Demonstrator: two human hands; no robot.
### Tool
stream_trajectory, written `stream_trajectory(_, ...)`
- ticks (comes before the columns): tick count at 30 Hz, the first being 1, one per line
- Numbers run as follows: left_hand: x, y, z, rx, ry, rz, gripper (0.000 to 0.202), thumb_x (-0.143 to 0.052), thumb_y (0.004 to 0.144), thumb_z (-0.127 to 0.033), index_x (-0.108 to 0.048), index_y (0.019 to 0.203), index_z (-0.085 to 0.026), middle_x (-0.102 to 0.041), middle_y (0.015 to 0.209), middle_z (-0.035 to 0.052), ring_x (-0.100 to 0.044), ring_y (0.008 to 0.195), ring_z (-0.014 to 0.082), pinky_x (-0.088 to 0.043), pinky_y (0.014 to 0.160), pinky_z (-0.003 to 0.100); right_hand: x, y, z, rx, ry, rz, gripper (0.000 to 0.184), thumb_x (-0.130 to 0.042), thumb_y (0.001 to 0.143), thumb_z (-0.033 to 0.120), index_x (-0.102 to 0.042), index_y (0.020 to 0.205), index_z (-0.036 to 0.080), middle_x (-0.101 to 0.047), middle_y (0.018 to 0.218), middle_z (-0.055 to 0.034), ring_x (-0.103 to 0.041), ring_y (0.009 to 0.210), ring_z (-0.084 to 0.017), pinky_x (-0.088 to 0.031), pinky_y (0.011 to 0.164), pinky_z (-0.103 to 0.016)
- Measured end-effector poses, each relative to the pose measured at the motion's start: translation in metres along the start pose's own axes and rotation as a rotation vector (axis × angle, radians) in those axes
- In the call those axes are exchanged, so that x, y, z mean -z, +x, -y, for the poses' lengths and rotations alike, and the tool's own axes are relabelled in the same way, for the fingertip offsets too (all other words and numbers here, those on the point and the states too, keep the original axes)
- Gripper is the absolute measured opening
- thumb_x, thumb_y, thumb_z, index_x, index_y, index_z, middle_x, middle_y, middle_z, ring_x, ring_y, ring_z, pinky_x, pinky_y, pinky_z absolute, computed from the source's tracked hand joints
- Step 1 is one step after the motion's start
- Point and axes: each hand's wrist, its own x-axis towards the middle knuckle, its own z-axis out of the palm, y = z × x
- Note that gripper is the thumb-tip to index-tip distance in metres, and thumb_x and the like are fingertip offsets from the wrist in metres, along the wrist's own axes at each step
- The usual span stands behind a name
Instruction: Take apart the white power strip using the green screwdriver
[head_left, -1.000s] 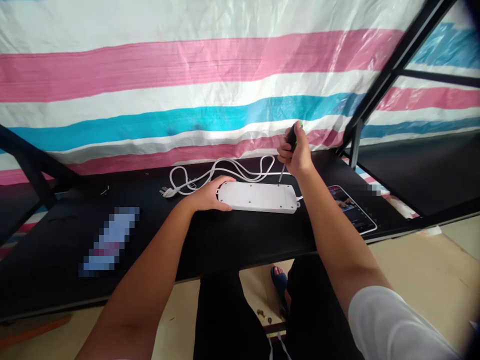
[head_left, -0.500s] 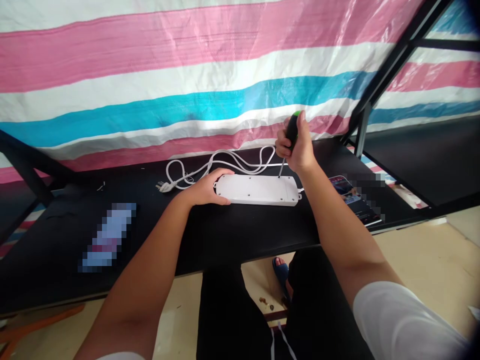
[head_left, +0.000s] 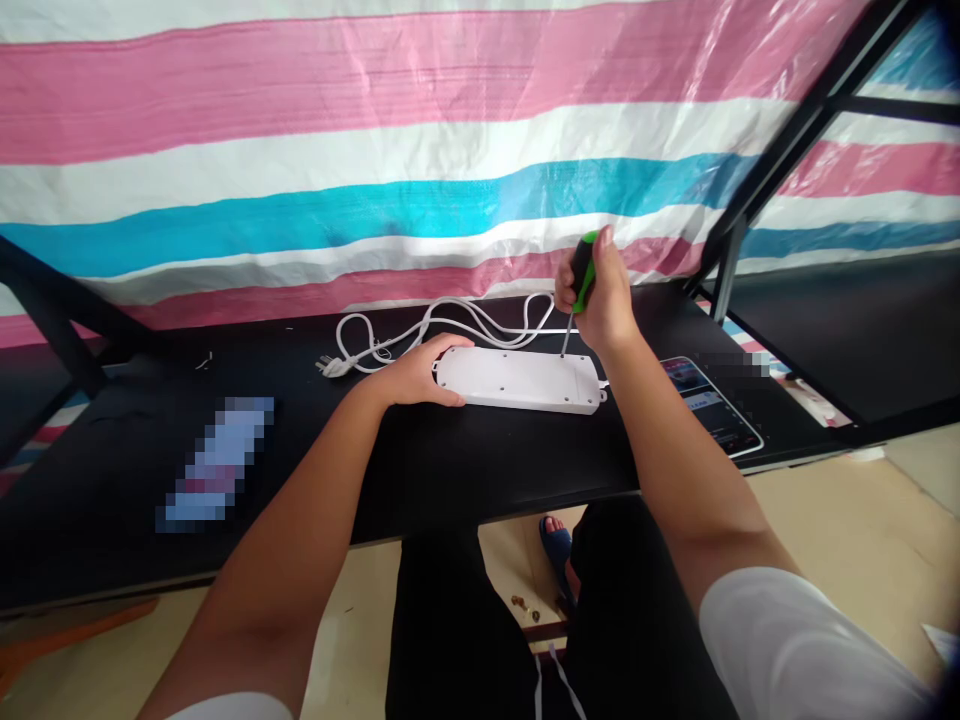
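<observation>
A white power strip [head_left: 517,380] lies underside up on the black table, with several screw holes showing. My left hand [head_left: 427,372] grips its left end, thumb along the near side and fingers along the far side. In my right hand [head_left: 604,295] is a screwdriver [head_left: 583,268] with a black and green handle, held upright with the thumb on top. Its tip meets a hole near the far right edge of the strip. The strip's white cord [head_left: 480,322] loops behind it and ends in a plug [head_left: 332,367] at the left.
A pixelated flat object [head_left: 217,465] lies left on the black table [head_left: 465,460]. A lit tablet or phone [head_left: 716,405] rests beyond my right forearm. Striped plastic sheeting [head_left: 375,150] hangs behind, and a dark metal frame [head_left: 787,150] rises at the right.
The screwdriver handle has turned in my right hand, showing more green. Its tip stays at the same hole. My left hand keeps its grip, and the view has shifted slightly.
</observation>
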Motion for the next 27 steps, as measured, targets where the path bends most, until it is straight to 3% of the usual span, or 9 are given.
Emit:
stream_trajectory(3, 0.000, 0.000, 0.000, -0.004, 0.000, 0.005, 0.096, -0.093, 0.067, -0.049, -0.054, 0.151, -0.027, -0.054, 0.160, 0.0098, -0.054, 0.146, 0.0370, -0.043, 0.126, 0.052, 0.000, 0.001, 0.000, 0.053, 0.054, -0.087, 0.072, -0.052, 0.083, 0.099, -0.050, 0.081, 0.027, -0.048, 0.068, 0.0017, -0.039, 0.052, -0.012, -0.027, 0.044, -0.032)
stream_trajectory(6, 0.000, 0.001, 0.000, -0.010, 0.004, 0.003, 0.096, -0.093, 0.066, -0.050, -0.054, 0.152, -0.028, -0.054, 0.160, 0.0095, -0.054, 0.147, 0.0372, -0.043, 0.126, 0.052, 0.000, -0.001, 0.002, 0.069, 0.051, -0.159, 0.078, -0.039, 0.081, 0.105, -0.048, 0.081, 0.028, -0.040, 0.064, 0.0036, -0.028, 0.045, -0.012, -0.019, 0.042, -0.032)
stream_trajectory(8, 0.000, 0.001, 0.001, -0.011, 0.004, 0.003, 0.097, -0.093, 0.066, -0.050, -0.054, 0.152, -0.028, -0.054, 0.160, 0.0094, -0.053, 0.147, 0.0375, -0.042, 0.127, 0.052, 0.000, -0.002, 0.003, 0.098, 0.036, -0.191, 0.074, -0.044, 0.082, 0.103, -0.045, 0.082, 0.028, -0.038, 0.063, 0.0046, -0.025, 0.044, -0.011, -0.017, 0.041, -0.032)
stream_trajectory(11, 0.000, 0.000, 0.001, -0.006, -0.003, 0.008, 0.097, -0.093, 0.067, -0.050, -0.053, 0.152, -0.029, -0.053, 0.161, 0.0092, -0.052, 0.148, 0.0375, -0.041, 0.127, 0.053, 0.001, -0.003, 0.001, 0.194, -0.042, -0.218, 0.065, -0.059, 0.085, 0.092, -0.044, 0.082, 0.028, -0.045, 0.065, 0.0041, -0.032, 0.044, -0.012, -0.022, 0.040, -0.031)
stream_trajectory(14, 0.000, 0.000, 0.000, 0.002, -0.011, 0.009, 0.097, -0.094, 0.067, -0.049, -0.053, 0.152, -0.028, -0.053, 0.161, 0.0092, -0.053, 0.147, 0.0369, -0.041, 0.127, 0.053, 0.003, -0.002, -0.002, 0.259, -0.089, -0.213, 0.063, -0.058, 0.088, 0.090, -0.052, 0.083, 0.028, -0.053, 0.070, 0.0015, -0.043, 0.049, -0.013, -0.030, 0.041, -0.030)
stream_trajectory(18, 0.000, -0.001, -0.001, -0.009, -0.008, 0.000, 0.095, -0.093, 0.068, -0.047, -0.053, 0.152, -0.028, -0.054, 0.160, 0.0092, -0.054, 0.146, 0.0367, -0.043, 0.125, 0.053, 0.007, 0.000, 0.001, 0.200, -0.050, -0.218, 0.073, -0.048, 0.085, 0.100, -0.058, 0.081, 0.028, -0.052, 0.070, -0.0004, -0.044, 0.050, -0.013, -0.031, 0.040, -0.031)
stream_trajectory(23, -0.003, -0.001, -0.003, -0.036, -0.001, -0.029, 0.094, -0.092, 0.068, -0.044, -0.052, 0.152, -0.028, -0.053, 0.160, 0.0097, -0.054, 0.146, 0.0364, -0.044, 0.125, 0.053, 0.007, -0.005, 0.010, 0.204, -0.128, -0.184, 0.067, -0.053, 0.083, 0.099, -0.054, 0.088, 0.032, -0.048, 0.065, 0.0022, -0.037, 0.046, -0.015, -0.027, 0.041, -0.034)
stream_trajectory(27, -0.004, -0.003, -0.009, -0.056, -0.007, -0.059, 0.094, -0.092, 0.068, -0.039, -0.051, 0.152, -0.029, -0.052, 0.161, 0.0095, -0.053, 0.147, 0.0358, -0.042, 0.126, 0.052, 0.000, -0.009, 0.013, 0.261, -0.126, -0.287, 0.065, -0.055, 0.085, 0.095, -0.052, 0.084, 0.030, -0.050, 0.067, 0.0023, -0.040, 0.048, -0.015, -0.030, 0.044, -0.034)
